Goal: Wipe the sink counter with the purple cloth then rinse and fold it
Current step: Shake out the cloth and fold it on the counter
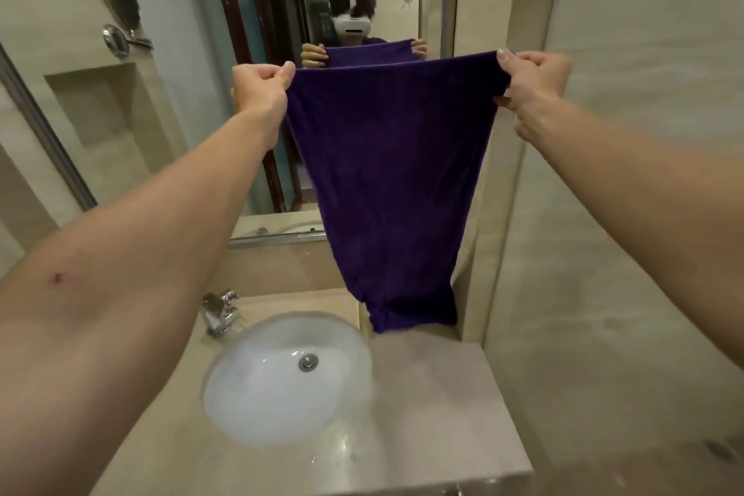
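The purple cloth (392,181) hangs spread out in front of the mirror, held up by its top edge. My left hand (261,87) pinches the top left corner and my right hand (531,89) pinches the top right corner. The cloth's lower end narrows and dangles just above the back right of the beige sink counter (435,407). The white oval basin (282,379) lies below and to the left of the cloth.
A chrome faucet (219,312) stands at the basin's back left. The mirror (322,12) rises behind the counter, with a round wall mirror (120,0) on the left. A beige tiled wall (624,213) closes the right side.
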The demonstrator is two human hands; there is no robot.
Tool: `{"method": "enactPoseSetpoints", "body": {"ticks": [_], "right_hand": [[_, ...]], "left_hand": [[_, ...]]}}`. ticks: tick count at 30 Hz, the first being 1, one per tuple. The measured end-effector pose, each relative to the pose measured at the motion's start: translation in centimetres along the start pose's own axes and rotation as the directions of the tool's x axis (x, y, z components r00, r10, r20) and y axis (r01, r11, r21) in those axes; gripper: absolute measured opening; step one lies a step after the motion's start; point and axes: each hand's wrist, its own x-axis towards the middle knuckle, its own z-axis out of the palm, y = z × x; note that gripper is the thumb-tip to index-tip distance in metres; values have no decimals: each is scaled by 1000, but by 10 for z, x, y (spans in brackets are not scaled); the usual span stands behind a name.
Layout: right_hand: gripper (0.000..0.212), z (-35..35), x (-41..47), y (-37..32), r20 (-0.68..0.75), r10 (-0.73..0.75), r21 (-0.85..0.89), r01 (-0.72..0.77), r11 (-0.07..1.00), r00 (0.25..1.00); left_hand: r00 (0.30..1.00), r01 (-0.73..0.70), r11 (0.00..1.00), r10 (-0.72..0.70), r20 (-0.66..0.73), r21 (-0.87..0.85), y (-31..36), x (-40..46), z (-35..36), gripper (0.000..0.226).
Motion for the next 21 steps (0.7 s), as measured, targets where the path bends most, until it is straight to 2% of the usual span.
{"method": "enactPoseSetpoints", "body": {"ticks": [5,9,12,15,18,21], "right_hand": [[13,-43,-53,4,-5,40,-45,-40,998,999],[25,-73,-109,-1,-50,67,-68,-70,995,997],[17,-96,-153,-3,-80,78,-103,-86,991,994],[21,-116,-194,0,-86,100,-147,-112,983,991],[18,-134,-226,11,-96,132,-206,-149,967,987],[24,-148,-248,28,-158,159,-271,-197,942,975]], "left_hand": [[997,4,1000,-5,72,14,-13,-51,-29,22],[992,1,1000,0,128,-6,-17,-99,-58,18],[975,9,1000,-11,222,13,-27,-135,-82,24],[960,44,997,-59,273,62,-45,-164,-107,28],[931,70,991,-105,350,112,-57,-198,-126,21],[882,97,980,-167,441,176,-75,-227,-134,24]]}}
